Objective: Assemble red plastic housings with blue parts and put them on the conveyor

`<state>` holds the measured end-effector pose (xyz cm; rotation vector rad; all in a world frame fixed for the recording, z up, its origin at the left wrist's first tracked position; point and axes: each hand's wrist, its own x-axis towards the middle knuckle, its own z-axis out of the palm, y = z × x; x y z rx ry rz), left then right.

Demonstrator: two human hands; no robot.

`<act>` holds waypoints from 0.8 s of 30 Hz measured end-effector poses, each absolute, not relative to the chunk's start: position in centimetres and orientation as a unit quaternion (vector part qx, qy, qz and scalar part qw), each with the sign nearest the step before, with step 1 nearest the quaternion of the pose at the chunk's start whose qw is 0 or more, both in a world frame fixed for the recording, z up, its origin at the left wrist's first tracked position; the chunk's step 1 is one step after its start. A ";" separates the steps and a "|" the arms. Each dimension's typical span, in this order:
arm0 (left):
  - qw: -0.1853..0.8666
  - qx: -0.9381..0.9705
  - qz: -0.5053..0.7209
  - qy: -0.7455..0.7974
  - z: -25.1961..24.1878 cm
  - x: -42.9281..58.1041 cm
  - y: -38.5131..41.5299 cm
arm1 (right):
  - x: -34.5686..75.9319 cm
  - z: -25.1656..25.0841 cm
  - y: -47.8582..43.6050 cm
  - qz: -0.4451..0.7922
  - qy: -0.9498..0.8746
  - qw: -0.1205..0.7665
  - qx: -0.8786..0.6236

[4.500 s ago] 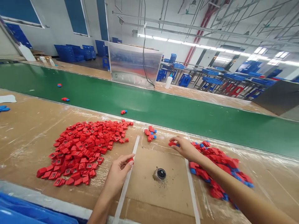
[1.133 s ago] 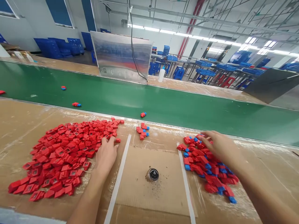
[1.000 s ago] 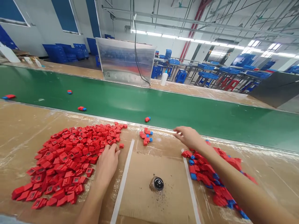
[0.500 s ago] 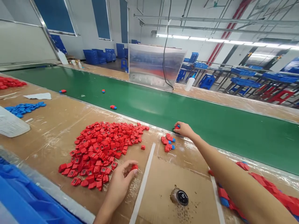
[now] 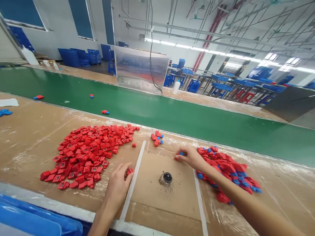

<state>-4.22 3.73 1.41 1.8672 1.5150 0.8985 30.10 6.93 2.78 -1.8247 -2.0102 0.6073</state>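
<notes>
My left hand (image 5: 118,186) rests on the cardboard-covered bench beside a big heap of small red square parts (image 5: 88,152), its fingertips pinching one red part (image 5: 129,170). My right hand (image 5: 190,156) sits at the left edge of a pile of red-and-blue parts (image 5: 226,168), fingers closed on a red-and-blue piece (image 5: 178,155). Between the hands lies a taped cardboard panel with a small round black fixture (image 5: 167,178) in its middle. A little cluster of red-and-blue assembled pieces (image 5: 157,138) lies near the belt edge.
A green conveyor belt (image 5: 172,114) runs across behind the bench, carrying a few red-and-blue pieces (image 5: 105,112). A shiny metal panel (image 5: 141,68) with a hanging cable stands beyond it. Blue crates (image 5: 29,219) sit at the near left edge. Tables and blue bins fill the far right.
My right hand has drawn back from the belt edge to the red-and-blue pile and closed on a piece. My left hand still pinches a red part. The view has swung right.
</notes>
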 end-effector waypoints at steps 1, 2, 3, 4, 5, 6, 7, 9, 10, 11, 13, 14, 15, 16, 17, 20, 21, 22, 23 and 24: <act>0.254 0.715 0.325 0.564 1.4 -4.1 3.7 | 30.0 2.7 6.4 0.198 -0.711 0.185 -0.649; 0.234 0.727 0.319 0.562 1.4 -4.0 3.6 | 30.0 2.7 6.1 0.182 -0.711 0.189 -0.653; 0.222 0.732 0.316 0.561 1.4 -3.9 3.5 | 30.1 2.6 5.8 0.167 -0.711 0.192 -0.655; 0.216 0.732 0.317 0.563 1.4 -3.8 3.4 | 30.2 2.5 5.6 0.154 -0.712 0.194 -0.657; 0.213 0.728 0.319 0.568 1.4 -3.8 3.3 | 30.3 2.4 5.4 0.143 -0.714 0.196 -0.657; 0.215 0.724 0.323 0.571 1.4 -3.8 3.1 | 30.4 2.3 5.2 0.133 -0.715 0.198 -0.657; 0.223 0.719 0.327 0.572 1.3 -3.9 3.0 | 30.5 2.2 5.0 0.127 -0.717 0.200 -0.656; 0.257 0.706 0.330 0.572 1.2 -4.2 2.7 | 30.6 2.0 4.6 0.118 -0.720 0.201 -0.653; 0.288 0.696 0.329 0.570 1.2 -4.3 2.6 | 30.6 1.9 4.4 0.117 -0.723 0.200 -0.651; 0.328 0.682 0.327 0.566 1.2 -4.5 2.5 | 30.6 1.9 4.3 0.117 -0.728 0.197 -0.647; 0.412 0.647 0.330 0.550 1.2 -4.5 2.2 | 30.5 1.9 4.1 0.117 -0.739 0.187 -0.637; 0.449 0.627 0.337 0.540 1.3 -4.4 2.1 | 30.4 1.9 4.1 0.117 -0.744 0.182 -0.632; 0.477 0.608 0.348 0.530 1.3 -4.3 2.0 | 30.3 1.9 4.1 0.116 -0.748 0.179 -0.628; 0.497 0.591 0.361 0.523 1.4 -4.0 1.9 | 30.2 2.0 4.2 0.115 -0.751 0.177 -0.626; 0.512 0.577 0.371 0.517 1.4 -3.7 1.8 | 30.1 2.2 4.1 0.114 -0.751 0.177 -0.625; 0.554 0.546 0.383 0.498 1.5 -2.5 1.4 | 29.5 3.1 3.5 0.119 -0.750 0.186 -0.623; 0.565 0.540 0.385 0.491 1.4 -2.1 1.2 | 29.2 3.6 3.1 0.127 -0.753 0.190 -0.618; 0.573 0.537 0.387 0.483 1.4 -1.6 1.0 | 28.8 4.2 2.6 0.139 -0.757 0.194 -0.608; 0.579 0.537 0.389 0.475 1.3 -1.1 0.8 | 28.3 4.8 2.0 0.153 -0.764 0.198 -0.595; 0.583 0.539 0.390 0.467 1.2 -0.6 0.5 | 27.8 5.4 1.4 0.167 -0.771 0.201 -0.581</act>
